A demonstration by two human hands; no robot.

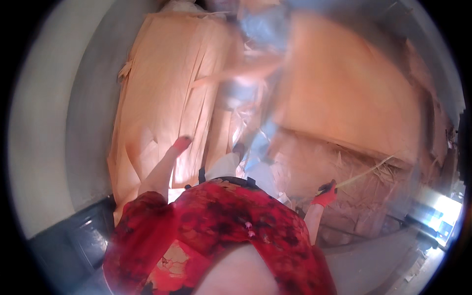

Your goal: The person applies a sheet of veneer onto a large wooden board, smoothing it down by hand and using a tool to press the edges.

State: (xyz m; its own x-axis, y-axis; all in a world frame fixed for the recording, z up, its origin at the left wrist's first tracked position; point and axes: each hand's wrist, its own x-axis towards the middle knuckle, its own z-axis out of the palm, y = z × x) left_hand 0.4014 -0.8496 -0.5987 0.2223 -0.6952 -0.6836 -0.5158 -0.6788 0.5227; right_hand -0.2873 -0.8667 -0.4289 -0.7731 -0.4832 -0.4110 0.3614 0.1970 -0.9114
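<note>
My right hand (324,197), in a red glove with dark patches, is closed at my right side. From it a thin yellow tape measure (366,173), by its look, stretches up and right to the edge of a stack of tan sheets (354,93). Its case is mostly hidden by the dark glove. My left hand (182,143), also in a red glove with a dark end, is over the right part of another tan sheet stack (162,73). Its fingers are too small and blurred to make out, and whether it touches the sheets is unclear.
Between the stacks runs a narrow gap with torn tan strips (246,73) and bluish plastic (263,29). My legs in pale trousers (223,167) stand there. A grey and white wall (54,123) is on the left, crumpled brown wrapping (339,196) under the right stack.
</note>
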